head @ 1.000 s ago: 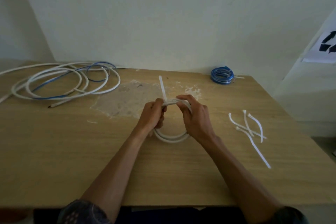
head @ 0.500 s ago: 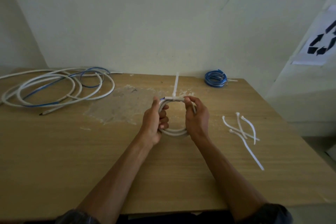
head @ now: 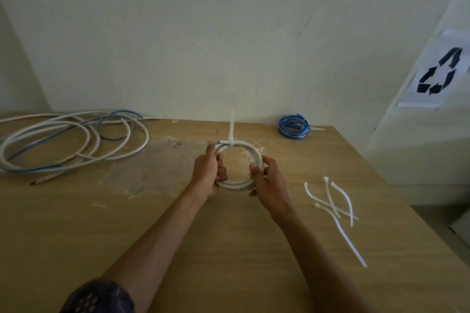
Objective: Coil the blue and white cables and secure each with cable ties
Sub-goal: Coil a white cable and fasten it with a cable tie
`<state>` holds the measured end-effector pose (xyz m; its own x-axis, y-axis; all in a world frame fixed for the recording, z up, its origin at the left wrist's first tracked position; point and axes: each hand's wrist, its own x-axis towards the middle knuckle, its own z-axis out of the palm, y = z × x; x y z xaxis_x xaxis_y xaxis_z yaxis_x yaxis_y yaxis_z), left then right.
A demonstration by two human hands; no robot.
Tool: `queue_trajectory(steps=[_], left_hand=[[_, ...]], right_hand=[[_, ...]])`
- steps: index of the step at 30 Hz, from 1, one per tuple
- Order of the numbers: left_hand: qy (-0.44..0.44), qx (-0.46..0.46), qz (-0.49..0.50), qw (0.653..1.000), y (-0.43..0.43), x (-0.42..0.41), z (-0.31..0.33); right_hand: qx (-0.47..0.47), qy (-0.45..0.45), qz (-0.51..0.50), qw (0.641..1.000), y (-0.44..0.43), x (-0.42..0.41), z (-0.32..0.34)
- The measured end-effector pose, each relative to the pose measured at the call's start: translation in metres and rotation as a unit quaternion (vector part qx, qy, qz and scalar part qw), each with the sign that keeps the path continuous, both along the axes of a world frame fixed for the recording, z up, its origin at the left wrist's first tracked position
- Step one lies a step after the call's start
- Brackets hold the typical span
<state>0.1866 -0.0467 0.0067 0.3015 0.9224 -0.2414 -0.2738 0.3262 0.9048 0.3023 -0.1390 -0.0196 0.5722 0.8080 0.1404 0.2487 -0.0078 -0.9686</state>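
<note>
A small white cable coil (head: 248, 151) sits between my hands at the table's middle. A white cable tie (head: 232, 132) is wrapped round its far side, its tail sticking straight up. My left hand (head: 207, 176) grips the coil's left side, fingers curled through the ring. My right hand (head: 270, 181) holds the right side with thumb and fingers around the strands. A tied blue coil (head: 293, 126) lies at the back right. Loose white and blue cables (head: 73, 140) sprawl at the back left.
Several spare white cable ties (head: 333, 204) lie on the wooden table (head: 178, 249) to the right of my hands. A wall runs right behind the table. The table's right edge is close to the ties. A sheet with a recycling sign (head: 438, 73) hangs at the right.
My right hand slid from the top of the coil, near the tie, down to its right side. The left hand keeps its grip. The tie's tail now stands upright.
</note>
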Motion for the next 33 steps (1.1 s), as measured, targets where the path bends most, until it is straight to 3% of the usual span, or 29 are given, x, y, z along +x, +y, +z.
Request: queue_trajectory(steps=[2,4,6,8,11,13,19,22,28,30,33], left_hand=[[-0.047,-0.035,0.014,0.998,0.020,0.011,0.002],[-0.034,-0.025,0.002,0.999,0.031,0.022,0.002],[0.052,0.019,-0.024,0.998,0.039,0.029,-0.002],[0.097,0.033,-0.082,0.991,0.047,0.031,-0.005],[0.062,-0.010,-0.201,0.978,0.060,0.022,-0.009],[0.043,-0.027,-0.230,0.972,0.069,0.019,-0.013],[0.101,0.048,-0.192,0.975,0.078,0.044,-0.023],[0.169,0.057,-0.120,0.977,0.087,0.061,-0.024],[0.008,-0.133,-0.064,0.989,0.107,0.087,-0.018],[-0.005,-0.132,-0.064,0.989,0.111,0.092,-0.022],[0.083,-0.039,-0.051,0.994,0.114,0.099,-0.026]], right_hand=[[-0.014,0.101,0.030,0.994,0.005,0.002,-0.001],[-0.023,0.136,0.015,0.990,0.018,0.015,-0.002],[-0.046,0.083,-0.025,0.995,0.038,0.039,-0.003],[-0.077,-0.035,-0.050,0.995,0.056,0.067,0.002],[-0.128,-0.132,-0.016,0.983,0.077,0.103,0.014],[-0.167,-0.178,0.013,0.970,0.089,0.123,0.017],[-0.154,-0.162,-0.033,0.974,0.112,0.135,-0.002],[-0.155,-0.227,-0.053,0.960,0.121,0.136,0.000],[-0.156,-0.253,-0.096,0.950,0.135,0.149,-0.001],[-0.142,-0.255,-0.123,0.949,0.137,0.150,-0.007],[-0.114,-0.315,-0.162,0.928,0.141,0.149,-0.010]])
